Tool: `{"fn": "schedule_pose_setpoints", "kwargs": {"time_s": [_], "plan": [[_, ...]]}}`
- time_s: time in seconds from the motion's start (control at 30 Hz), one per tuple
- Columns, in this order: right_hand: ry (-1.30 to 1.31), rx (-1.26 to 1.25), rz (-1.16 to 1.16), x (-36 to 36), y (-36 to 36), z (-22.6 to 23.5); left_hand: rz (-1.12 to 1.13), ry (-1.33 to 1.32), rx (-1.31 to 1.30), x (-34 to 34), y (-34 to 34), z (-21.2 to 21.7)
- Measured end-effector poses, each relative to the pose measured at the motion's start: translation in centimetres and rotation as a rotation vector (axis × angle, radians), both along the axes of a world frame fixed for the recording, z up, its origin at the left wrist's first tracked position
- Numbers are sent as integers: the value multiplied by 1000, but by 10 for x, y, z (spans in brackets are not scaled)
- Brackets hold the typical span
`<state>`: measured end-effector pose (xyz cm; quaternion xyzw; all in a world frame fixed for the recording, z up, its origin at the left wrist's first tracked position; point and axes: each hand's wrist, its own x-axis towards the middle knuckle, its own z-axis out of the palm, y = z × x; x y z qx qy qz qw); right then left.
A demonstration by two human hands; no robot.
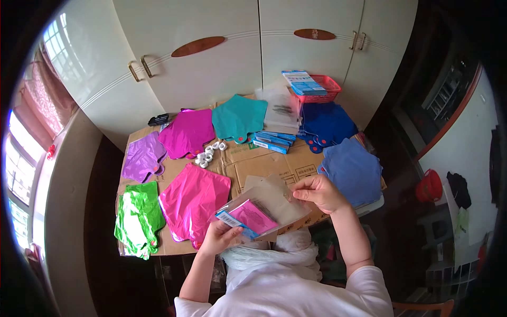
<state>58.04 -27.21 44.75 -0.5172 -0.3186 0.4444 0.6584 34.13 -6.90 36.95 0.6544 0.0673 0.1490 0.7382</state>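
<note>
My left hand [219,238] grips the lower corner of a clear plastic packet [264,211] that holds a folded pink foil balloon and a blue card. My right hand [319,193] pinches the packet's upper right edge over the near side of the cardboard-covered table [264,161]. A flat pink foil balloon [193,203] lies just left of the packet. A stack of light blue foil balloons [353,170] lies to the right of my right hand.
Green [138,216], purple [142,156], magenta [187,132], teal [238,117] and dark blue [327,124] foil balloons lie spread on the table. Small white rings [208,152], blue packets [272,140] and a red basket [319,87] sit farther back. White cupboard doors stand behind.
</note>
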Motion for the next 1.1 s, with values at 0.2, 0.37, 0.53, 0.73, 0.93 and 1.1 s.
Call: {"fn": "schedule_pose_setpoints", "kwargs": {"time_s": [0.2, 0.37, 0.53, 0.73, 0.93, 1.1], "plan": [[282, 99, 138, -7, 3, -4, -153, -77, -8, -5, 15, -5], [413, 69, 306, -13, 4, -11, -267, -104, -155, -1, 19, -5], [572, 104, 404, -23, 4, -9, -352, -103, -209, 6, 17, 12], [525, 152, 276, -31, 7, -3, -200, -16, -169, 1, 20, -3], [-44, 87, -101, -21, 7, -13, -51, 11, -98, 1, 15, 0], [-292, -46, -238, -24, 6, -3, -28, 16, -50, 1, 13, 0]]}}
